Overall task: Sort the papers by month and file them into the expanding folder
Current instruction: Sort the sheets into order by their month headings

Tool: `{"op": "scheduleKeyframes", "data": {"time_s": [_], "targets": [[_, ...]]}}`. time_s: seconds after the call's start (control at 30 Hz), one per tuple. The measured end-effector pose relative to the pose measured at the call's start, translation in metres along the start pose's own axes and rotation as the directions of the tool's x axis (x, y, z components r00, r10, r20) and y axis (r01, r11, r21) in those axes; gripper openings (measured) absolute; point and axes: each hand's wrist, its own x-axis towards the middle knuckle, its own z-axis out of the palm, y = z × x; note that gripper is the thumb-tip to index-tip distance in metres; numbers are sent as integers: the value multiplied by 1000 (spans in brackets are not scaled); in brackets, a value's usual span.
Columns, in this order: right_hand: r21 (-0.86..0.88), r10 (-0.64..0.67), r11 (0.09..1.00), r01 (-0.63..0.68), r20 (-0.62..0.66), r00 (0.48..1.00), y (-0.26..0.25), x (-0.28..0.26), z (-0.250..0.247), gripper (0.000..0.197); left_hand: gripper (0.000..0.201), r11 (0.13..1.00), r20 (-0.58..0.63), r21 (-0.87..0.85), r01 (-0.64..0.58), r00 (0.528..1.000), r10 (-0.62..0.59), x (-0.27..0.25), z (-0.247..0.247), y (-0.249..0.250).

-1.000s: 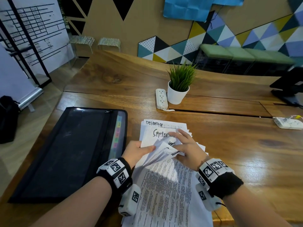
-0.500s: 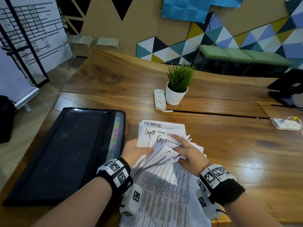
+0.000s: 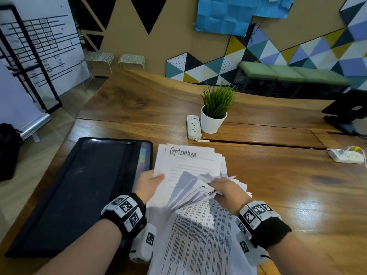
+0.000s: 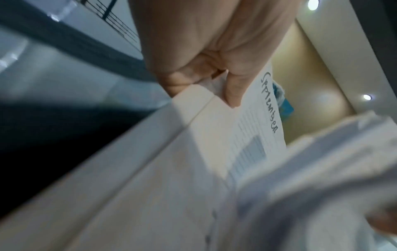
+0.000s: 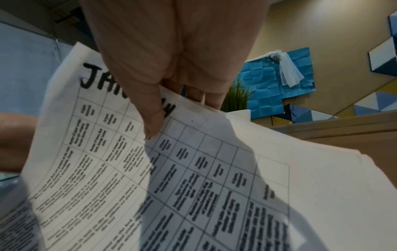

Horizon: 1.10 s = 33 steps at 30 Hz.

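Note:
A stack of white printed papers (image 3: 200, 235) lies fanned on the wooden table in front of me. My left hand (image 3: 148, 182) pinches the left edge of a sheet headed "September" (image 3: 186, 161), thumb on top; the left wrist view shows the same September sheet (image 4: 257, 122) in that pinch. My right hand (image 3: 226, 190) grips a bent-up bundle of sheets (image 3: 196, 191) by their upper ends. In the right wrist view its thumb presses on a table sheet headed "January" (image 5: 193, 178). The black expanding folder (image 3: 79, 191) lies flat to the left, with coloured tabs (image 3: 142, 157) showing at its right edge.
A potted green plant (image 3: 214, 112) and a white power strip (image 3: 193, 127) stand behind the papers. A second power strip (image 3: 345, 155) lies at the right, with a dark monitor base (image 3: 345, 116) beyond it. The table's near edge is close to my wrists.
The "Desember" sheet on top at the back is now covered by the September sheet, which my left hand has drawn up and left. My right hand has curled tighter around the lifted bundle.

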Motion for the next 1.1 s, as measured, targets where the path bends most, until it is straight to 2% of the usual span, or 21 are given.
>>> {"op": "scheduleKeyframes", "data": {"time_s": [0.1, 0.2, 0.37, 0.47, 0.6, 0.7, 0.77, 0.87, 0.9, 0.97, 1.1], "targets": [[-9, -14, 1000, 14, 7, 1000, -4, 8, -4, 30, 20, 998, -142, 18, -60, 988, 62, 15, -33, 27], [-33, 0, 999, 1, 40, 999, -9, 18, -3, 27, 13, 993, -271, 9, -117, 956, 115, 20, -70, 63], [-65, 45, 996, -55, -144, 989, -8, 26, -3, 31, 24, 978, -435, 33, -204, 879, 198, 10, -124, 116], [-24, 77, 997, -79, -101, 992, -18, 13, -21, 28, 27, 968, -490, 8, -252, 843, 223, 0, -149, 132], [4, 94, 996, -94, -8, 996, -32, -16, -55, 23, 20, 960, -459, -50, -274, 860, 222, -10, -159, 132], [44, 83, 996, -82, -14, 996, -39, -40, -78, 26, 13, 966, -437, -91, -242, 881, 179, -7, -149, 118], [118, 50, 992, -44, -47, 998, -43, -58, -92, 34, 18, 976, -359, -99, -195, 921, 148, 1, -134, 100], [160, 22, 987, -23, 3, 1000, -53, -77, -115, 45, 19, 991, -215, -65, -116, 972, 100, 2, -93, 72], [157, 15, 987, -19, 25, 1000, -55, -78, -122, 41, 15, 993, -170, -67, -96, 982, 83, 0, -77, 64], [146, 47, 987, -62, 105, 993, -55, -76, -137, 17, 12, 996, -79, -65, -54, 996, 49, -4, -47, 52], [139, 140, 974, -177, 240, 961, -52, -59, -165, 11, 20, 999, 66, -38, -22, 998, 24, -11, 2, 21]]}}
